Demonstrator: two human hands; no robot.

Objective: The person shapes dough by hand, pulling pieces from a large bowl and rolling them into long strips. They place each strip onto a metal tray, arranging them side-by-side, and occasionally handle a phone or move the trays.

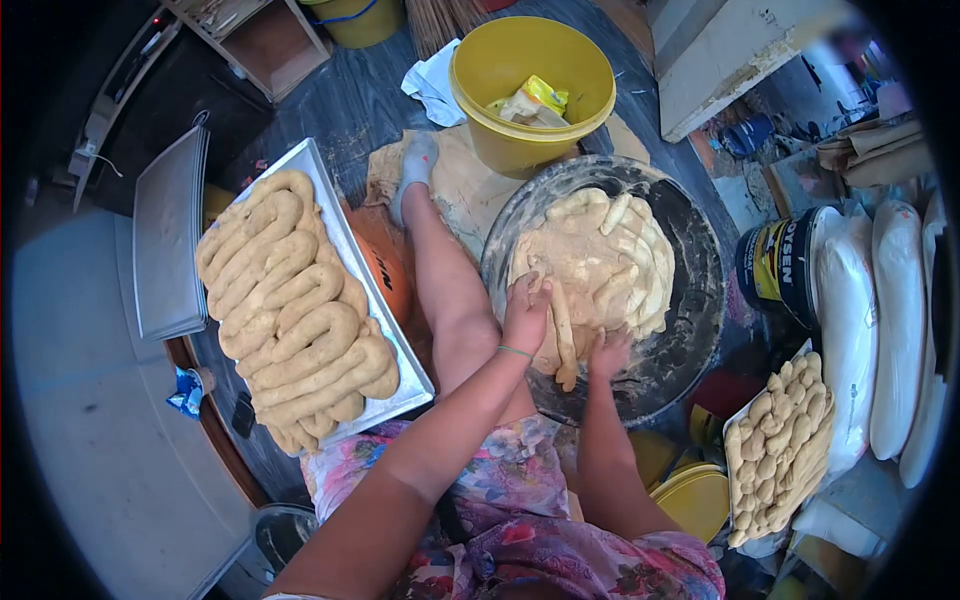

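Observation:
A wide black basin [700, 300] holds a large pale mass of dough [640, 255] with crumbly tan powder over part of it. My left hand [527, 312], a green band at its wrist, has its fingers closed around the upper part of a dough strip [565, 345] that hangs down along the basin's near side. To the right of the strip, my right hand [608, 354] rests low in the basin with fingers extended against the powdery dough; they are slightly blurred. On a metal tray [405, 385] to the left lie several long, folded ropes of dough [300, 310].
Beyond the basin stands a yellow bucket [525, 130] with packets inside. A second tray of small dough pieces [780, 450] sits at the right, near a dark paint pail [780, 265] and filled white plastic bags [895, 330]. My outstretched leg [450, 270] lies between left tray and basin.

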